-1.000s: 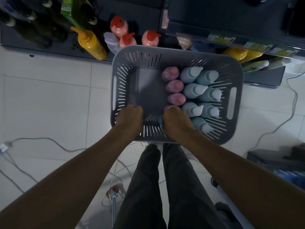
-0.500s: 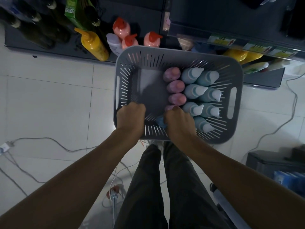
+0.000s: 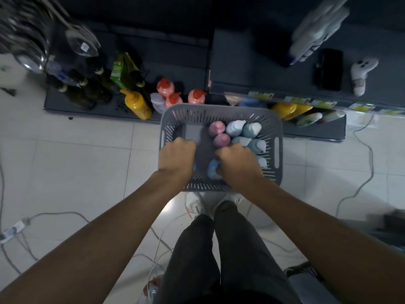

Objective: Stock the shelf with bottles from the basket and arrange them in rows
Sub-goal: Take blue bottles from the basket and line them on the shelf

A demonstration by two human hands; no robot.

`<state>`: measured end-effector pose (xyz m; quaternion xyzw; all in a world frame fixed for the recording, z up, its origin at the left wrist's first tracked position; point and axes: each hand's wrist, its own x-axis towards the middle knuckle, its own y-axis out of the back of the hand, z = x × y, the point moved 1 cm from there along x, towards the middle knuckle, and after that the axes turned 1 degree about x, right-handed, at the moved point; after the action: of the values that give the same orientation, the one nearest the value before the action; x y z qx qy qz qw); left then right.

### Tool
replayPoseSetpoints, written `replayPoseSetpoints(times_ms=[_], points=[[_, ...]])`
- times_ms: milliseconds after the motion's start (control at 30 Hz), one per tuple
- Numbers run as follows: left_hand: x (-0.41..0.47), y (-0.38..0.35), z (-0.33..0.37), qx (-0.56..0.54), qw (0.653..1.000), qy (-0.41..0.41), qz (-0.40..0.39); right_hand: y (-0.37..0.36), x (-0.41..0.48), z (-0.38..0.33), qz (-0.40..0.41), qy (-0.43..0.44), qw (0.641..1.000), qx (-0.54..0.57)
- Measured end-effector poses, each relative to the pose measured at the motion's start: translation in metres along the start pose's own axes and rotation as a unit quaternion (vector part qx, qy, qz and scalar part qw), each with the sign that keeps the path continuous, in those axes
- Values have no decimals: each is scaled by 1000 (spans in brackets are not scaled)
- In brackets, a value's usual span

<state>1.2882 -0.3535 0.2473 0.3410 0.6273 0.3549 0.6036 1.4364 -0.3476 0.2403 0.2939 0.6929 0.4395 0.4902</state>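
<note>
A grey slatted basket (image 3: 219,110) stands on the white tiled floor against the dark shelf. Inside it are pink bottles (image 3: 217,128) in a column, and to their right pale teal bottles (image 3: 252,130) in rows. My left hand (image 3: 176,156) is curled in a fist over the bare left part of the basket, with a sliver of blue showing at its palm. Inside the basket's near half, my right hand (image 3: 237,164) grips a blue bottle (image 3: 212,170) and hides the bottles beneath it.
The bottom shelf (image 3: 92,108) holds dark glass bottles (image 3: 87,93), a yellow squeeze bottle (image 3: 137,105) and orange-capped pink bottles (image 3: 197,96). Yellow bottles (image 3: 287,109) lie under the right shelf. Cables and a power strip (image 3: 13,230) lie on the floor; my legs stand below the basket.
Both hands have moved from the basket's near wall further inside it. More of the blue bottle shows by my right hand. The view has tilted up toward the shelves.
</note>
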Motion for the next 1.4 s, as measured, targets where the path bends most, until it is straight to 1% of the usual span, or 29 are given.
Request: replayPoseSetpoints(times_ms=[233,367,500,733,900,1033,1233,1400], points=[[-19,75,19,37,996,-34,74,78,-17,16,38,-7,999,15],[-27,119,32,16,992,-45,115,126,-33,31,71,10,997,10],[-38,163,47,12,988,-62,138,171,-53,46,121,8,993,14],[-58,240,79,22,978,-111,176,241,-80,78,163,15,986,29],[-75,286,100,36,960,-157,230,284,-104,98,199,-5,980,24],[-87,318,117,41,943,-195,266,311,-124,114,230,-21,973,-9],[-106,358,144,37,922,-240,302,354,-152,135,234,-58,970,-24],[-115,380,173,34,902,-275,332,382,-176,165,275,-74,958,-22]])
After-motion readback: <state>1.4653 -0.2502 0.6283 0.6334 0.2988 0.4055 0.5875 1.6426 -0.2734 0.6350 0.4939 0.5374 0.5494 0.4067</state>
